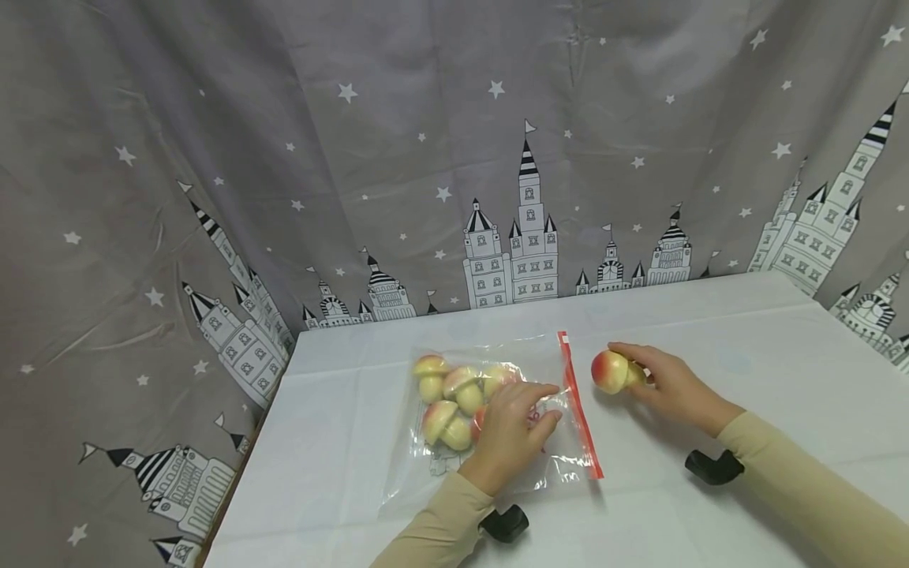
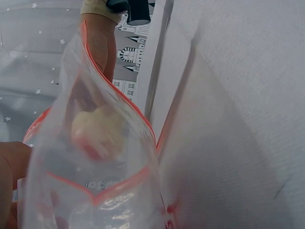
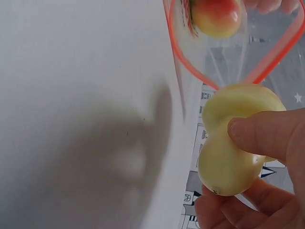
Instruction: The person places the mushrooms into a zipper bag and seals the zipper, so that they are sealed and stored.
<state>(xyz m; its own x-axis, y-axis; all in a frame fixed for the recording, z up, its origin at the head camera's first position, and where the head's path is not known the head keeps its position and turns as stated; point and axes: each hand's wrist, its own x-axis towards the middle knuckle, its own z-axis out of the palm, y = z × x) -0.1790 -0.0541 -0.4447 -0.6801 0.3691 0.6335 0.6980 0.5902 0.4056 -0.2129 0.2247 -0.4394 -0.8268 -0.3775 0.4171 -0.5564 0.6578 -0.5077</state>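
A clear zip bag [image 1: 547,347] with a red zip edge lies on the white table, holding several toy mushrooms [image 1: 440,422] with pale yellow stems and red-blushed caps. My left hand [image 1: 507,430] lies over the bag near its mouth, thumb and index finger spread apart. In the left wrist view the mouth [image 2: 125,98] gapes. To the right of the bag, my right hand [image 1: 671,383] holds another toy mushroom [image 1: 609,372], its cap facing the bag. Up close, the right thumb [image 3: 259,133] presses on the mushroom [image 3: 228,164], with fingers curled behind it.
The white table [image 1: 312,442] runs back to a grey curtain [image 1: 398,158] printed with castles and stars. Each wrist carries a black camera mount, one on the left [image 1: 506,524] and one on the right [image 1: 713,467]. The table's left edge slants toward the front.
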